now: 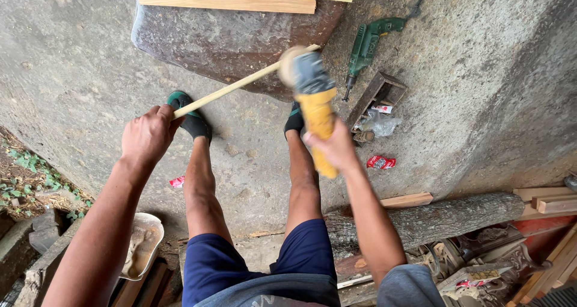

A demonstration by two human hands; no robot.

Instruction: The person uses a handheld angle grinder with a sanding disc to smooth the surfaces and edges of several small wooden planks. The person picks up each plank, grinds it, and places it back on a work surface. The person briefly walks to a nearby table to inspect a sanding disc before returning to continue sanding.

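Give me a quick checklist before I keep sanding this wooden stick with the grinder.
1. Left hand grips the wooden stick at its near end: ok.
2. Right hand closed around the yellow angle grinder: ok.
3. Disc meets the stick near its far end: ok.
4. Gloves on hands: not ok, both bare.
5. Feet protected: not ok, only socks.
6. Green drill apart from the work: ok.

Pale bare-wood stick (231,89), smooth; yellow matt-plastic grinder (314,105); rough grey concrete floor (78,66).
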